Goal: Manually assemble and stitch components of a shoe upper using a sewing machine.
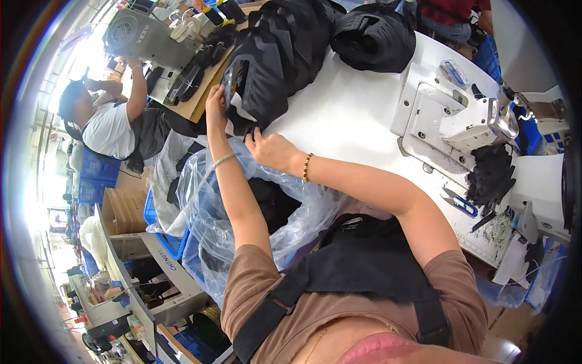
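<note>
A long stack of black shoe uppers [285, 45] lies nested together along the left side of the white table [345, 115]. At its near end, my left hand [216, 109] is closed on the edge of the nearest black upper [260, 91], whose pale lining shows. My right hand [273, 150] is curled, its fingertips pinching the lower dark edge of the same upper at the table's rim. Below my forearms, a clear plastic bag [209, 200] with dark pieces inside stands open.
Another rolled bundle of black uppers [374, 39] sits at the back. To the right are a sewing machine [470, 124], blue-handled thread snips [461, 203] and a heap of black scraps [490, 179]. A co-worker [109, 121] sits at a machine on the left; blue crates [97, 176] stand behind.
</note>
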Motion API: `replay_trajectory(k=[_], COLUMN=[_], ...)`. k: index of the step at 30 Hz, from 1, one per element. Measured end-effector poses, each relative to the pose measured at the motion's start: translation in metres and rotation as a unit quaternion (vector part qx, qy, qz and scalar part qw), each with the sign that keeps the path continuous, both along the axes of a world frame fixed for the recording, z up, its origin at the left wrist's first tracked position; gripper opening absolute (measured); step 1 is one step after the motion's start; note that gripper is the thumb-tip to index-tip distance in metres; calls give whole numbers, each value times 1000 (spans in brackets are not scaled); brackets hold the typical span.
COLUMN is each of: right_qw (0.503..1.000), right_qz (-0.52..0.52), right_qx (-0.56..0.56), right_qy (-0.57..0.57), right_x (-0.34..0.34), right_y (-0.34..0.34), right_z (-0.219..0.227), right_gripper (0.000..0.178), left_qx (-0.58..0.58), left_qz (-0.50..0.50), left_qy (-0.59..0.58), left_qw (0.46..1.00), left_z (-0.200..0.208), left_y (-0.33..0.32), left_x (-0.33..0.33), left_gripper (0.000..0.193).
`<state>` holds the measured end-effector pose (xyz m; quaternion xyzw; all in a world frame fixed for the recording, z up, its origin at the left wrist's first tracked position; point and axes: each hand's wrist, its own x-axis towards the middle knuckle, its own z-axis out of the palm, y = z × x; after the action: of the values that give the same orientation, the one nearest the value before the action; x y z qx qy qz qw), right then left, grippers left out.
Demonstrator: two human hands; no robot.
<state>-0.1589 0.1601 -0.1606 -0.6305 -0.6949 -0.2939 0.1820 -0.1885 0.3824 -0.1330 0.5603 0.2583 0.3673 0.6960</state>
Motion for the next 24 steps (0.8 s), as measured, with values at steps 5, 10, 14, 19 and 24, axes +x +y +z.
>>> replay_trajectory(k=[5,10,14,19,24], right_qw=[985,992,995,982,976], right_qz=[-82,30,73,61,-8], right_qx=[-132,11,-14,-127,-113], right_qy=[73,121,66,122,187], right_x=[15,47,58,62,91], right_y=[31,-8,-81,-142,-232], right_z=[22,-5,5,30,45], right_gripper=[32,25,23,16,24], left_qx=[148,417,599,708,629], left_qz=[15,305,134,71,29], left_qy=[40,137,-20,146,250], left_qw=[988,845,789,687,735], left_z=[4,51,119,78,58], left_y=[25,-21,-169,-223,-230], left_x=[49,98,135,239,263], left_gripper=[25,24,14,60,47])
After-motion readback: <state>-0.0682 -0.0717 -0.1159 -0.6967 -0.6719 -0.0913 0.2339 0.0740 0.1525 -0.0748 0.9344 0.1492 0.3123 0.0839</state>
